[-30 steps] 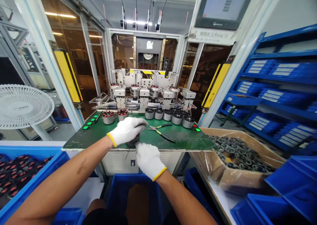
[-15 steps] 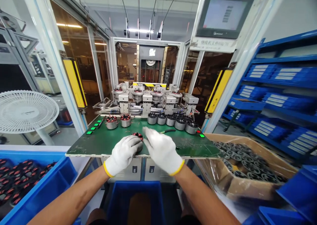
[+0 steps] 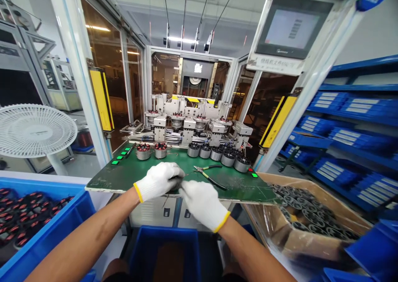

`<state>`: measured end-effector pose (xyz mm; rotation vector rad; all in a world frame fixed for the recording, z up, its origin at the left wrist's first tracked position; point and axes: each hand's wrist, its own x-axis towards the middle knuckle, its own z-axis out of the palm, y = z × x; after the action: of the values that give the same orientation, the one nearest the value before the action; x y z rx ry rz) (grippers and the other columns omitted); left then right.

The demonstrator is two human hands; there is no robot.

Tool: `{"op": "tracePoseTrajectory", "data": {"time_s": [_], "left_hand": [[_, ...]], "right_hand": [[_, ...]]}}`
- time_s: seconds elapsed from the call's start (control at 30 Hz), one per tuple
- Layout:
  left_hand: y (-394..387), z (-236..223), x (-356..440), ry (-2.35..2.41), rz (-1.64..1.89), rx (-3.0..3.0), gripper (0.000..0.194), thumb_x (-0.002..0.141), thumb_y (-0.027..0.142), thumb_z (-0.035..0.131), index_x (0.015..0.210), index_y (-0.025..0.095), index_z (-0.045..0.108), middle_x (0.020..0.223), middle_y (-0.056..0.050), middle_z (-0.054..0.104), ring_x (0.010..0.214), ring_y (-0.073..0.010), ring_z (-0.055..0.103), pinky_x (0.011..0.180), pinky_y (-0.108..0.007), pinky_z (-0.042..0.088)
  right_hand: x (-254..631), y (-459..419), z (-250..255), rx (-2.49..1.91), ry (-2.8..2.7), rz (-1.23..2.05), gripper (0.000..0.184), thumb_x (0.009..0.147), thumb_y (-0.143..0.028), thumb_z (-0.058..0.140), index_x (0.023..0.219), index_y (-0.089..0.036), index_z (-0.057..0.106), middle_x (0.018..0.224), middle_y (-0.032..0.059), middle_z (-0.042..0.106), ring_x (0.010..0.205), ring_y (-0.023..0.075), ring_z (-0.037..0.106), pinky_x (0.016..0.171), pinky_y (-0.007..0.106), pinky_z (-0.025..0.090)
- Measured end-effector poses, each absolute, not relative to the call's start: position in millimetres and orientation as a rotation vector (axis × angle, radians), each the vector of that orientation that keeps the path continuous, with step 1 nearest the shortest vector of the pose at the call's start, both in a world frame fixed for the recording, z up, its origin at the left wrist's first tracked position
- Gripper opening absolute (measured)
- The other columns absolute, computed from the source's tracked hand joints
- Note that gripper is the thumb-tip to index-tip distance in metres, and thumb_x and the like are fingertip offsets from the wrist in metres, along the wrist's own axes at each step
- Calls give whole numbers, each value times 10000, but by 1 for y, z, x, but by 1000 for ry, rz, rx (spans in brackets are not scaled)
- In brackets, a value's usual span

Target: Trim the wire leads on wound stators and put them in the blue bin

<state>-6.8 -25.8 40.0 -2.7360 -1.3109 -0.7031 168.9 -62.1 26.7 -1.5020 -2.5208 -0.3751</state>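
Note:
My left hand (image 3: 160,177), in a white glove with a yellow cuff, is closed around a motor stator (image 3: 175,185) at the front edge of the green worktop. Most of that stator is hidden behind the gloves. Against its right side, my right hand (image 3: 199,197) has its fingers pinched together; what lies between them is too small to make out. A pair of cutting pliers (image 3: 214,181) with green and black handles lies spread just beyond the right hand. Two stators with red copper windings (image 3: 143,151) stand at the back left, and several unwound stators (image 3: 228,158) stand in a row at the back right.
Behind the worktop (image 3: 124,178) is a winding machine (image 3: 189,126). A blue bin (image 3: 77,215) of wound stators stands left, a carton (image 3: 298,240) of bare cores right. Another blue bin (image 3: 168,231) sits below, and a white fan (image 3: 37,131) at far left.
My right hand has come down from above the stator to its right side, fingers now pinched. The pliers, mostly hidden before, show fully. The camera view has shifted slightly.

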Motion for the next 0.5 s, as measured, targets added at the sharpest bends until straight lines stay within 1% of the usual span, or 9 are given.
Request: {"op": "tracePoseTrajectory", "data": {"time_s": [0.07, 0.1, 0.13, 0.17, 0.23, 0.3, 0.37, 0.43, 0.5], "left_hand": [[-29, 28, -11, -1228, -757, -2722, 254, 829, 269, 568, 1076, 285, 622, 1039, -3, 655, 910, -188, 603, 782, -287, 451], [-30, 20, -13, -1211, -797, -2685, 294, 824, 267, 576, 1117, 275, 603, 1087, -17, 644, 955, -199, 590, 828, -304, 445], [-30, 12, -14, -1207, -845, -2640, 314, 824, 270, 581, 1138, 264, 592, 1121, -30, 635, 992, -207, 577, 870, -320, 433], [-30, 5, -15, -1207, -892, -2606, 315, 830, 274, 579, 1145, 253, 589, 1141, -39, 629, 1019, -209, 567, 903, -328, 419], [-28, -1, -13, -1228, -973, -2579, 277, 844, 298, 573, 1113, 245, 606, 1126, -38, 639, 1024, -196, 570, 919, -318, 410], [-25, 5, -10, -1278, -984, -2609, 217, 841, 341, 583, 1029, 248, 639, 1055, -18, 662, 969, -178, 593, 868, -290, 428], [-22, 19, -7, -1386, -915, -2657, 172, 802, 375, 623, 913, 251, 665, 951, 8, 678, 872, -167, 615, 766, -265, 444], [-21, 34, -5, -1528, -831, -2674, 154, 760, 390, 654, 830, 253, 671, 869, 26, 677, 790, -163, 620, 659, -251, 433], [-22, 42, -5, -1591, -791, -2685, 145, 735, 379, 666, 822, 262, 668, 856, 34, 673, 766, -164, 618, 617, -247, 420]], "right_hand": [[180, -58, 41, -1458, -2422, -461, 373, 966, -384, 277, 1221, -248, 513, 1033, 77, 651, 838, 195, 632, 682, 281, 429], [185, -54, 47, -1425, -2420, -504, 378, 966, -355, 284, 1279, -250, 468, 1092, 87, 633, 881, 192, 623, 704, 275, 426], [189, -50, 50, -1410, -2451, -543, 369, 961, -305, 295, 1282, -250, 467, 1099, 94, 627, 898, 194, 617, 712, 274, 422], [191, -45, 51, -1420, -2506, -570, 350, 946, -252, 309, 1234, -248, 508, 1055, 95, 638, 883, 200, 618, 705, 278, 418], [191, -38, 45, -1501, -2616, -580, 307, 906, -176, 340, 1069, -235, 594, 890, 84, 656, 798, 212, 625, 663, 285, 406], [187, -36, 31, -1537, -2707, -514, 259, 889, -178, 370, 954, -212, 618, 793, 76, 655, 743, 217, 626, 631, 283, 392], [181, -38, 15, -1471, -2749, -372, 243, 906, -236, 384, 922, -202, 624, 783, 67, 666, 728, 204, 625, 619, 273, 380], [180, -41, 4, -1380, -2715, -177, 267, 924, -293, 384, 909, -201, 634, 784, 48, 675, 716, 178, 618, 607, 255, 366], [186, -41, 4, -1297, -2669, 102, 264, 919, -311, 407, 889, -203, 646, 758, 17, 672, 682, 146, 602, 592, 232, 361]]}}
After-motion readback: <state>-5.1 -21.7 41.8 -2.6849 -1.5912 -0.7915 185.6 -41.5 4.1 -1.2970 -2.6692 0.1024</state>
